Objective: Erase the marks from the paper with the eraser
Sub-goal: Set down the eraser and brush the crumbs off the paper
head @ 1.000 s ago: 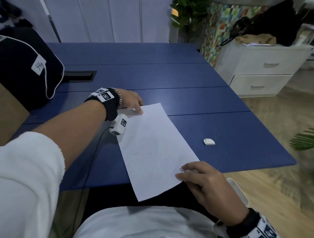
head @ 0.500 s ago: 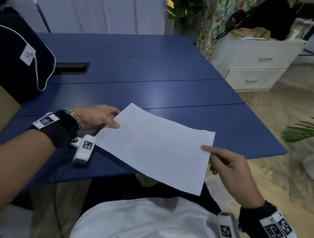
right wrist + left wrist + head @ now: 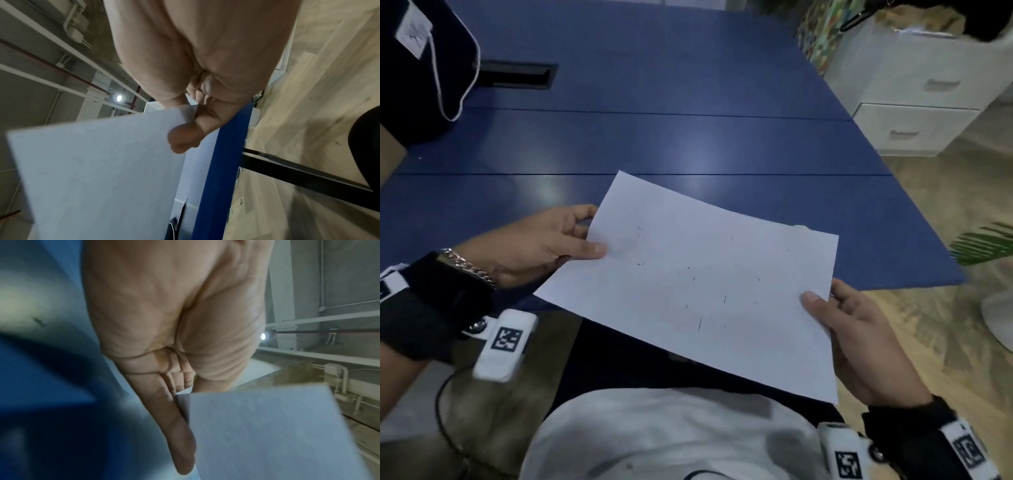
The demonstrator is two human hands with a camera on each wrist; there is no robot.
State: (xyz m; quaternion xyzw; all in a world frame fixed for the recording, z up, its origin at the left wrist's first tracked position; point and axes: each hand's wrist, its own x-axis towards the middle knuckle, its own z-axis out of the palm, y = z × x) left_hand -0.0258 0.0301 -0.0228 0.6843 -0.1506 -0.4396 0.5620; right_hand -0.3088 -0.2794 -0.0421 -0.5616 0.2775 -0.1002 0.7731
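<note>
White paper (image 3: 698, 284) held in the air w/ both hands over the lap and near table (image 3: 688, 144) edge. Right hand (image 3: 859, 342) pinches its right edge, left hand (image 3: 534, 243) its left edge; short dark marks scattered betw. the grips.

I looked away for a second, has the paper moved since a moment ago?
Yes. The paper lay flat on the blue table; now both hands hold it up, turned sideways, its near part beyond the table's near edge, over the lap.
</note>
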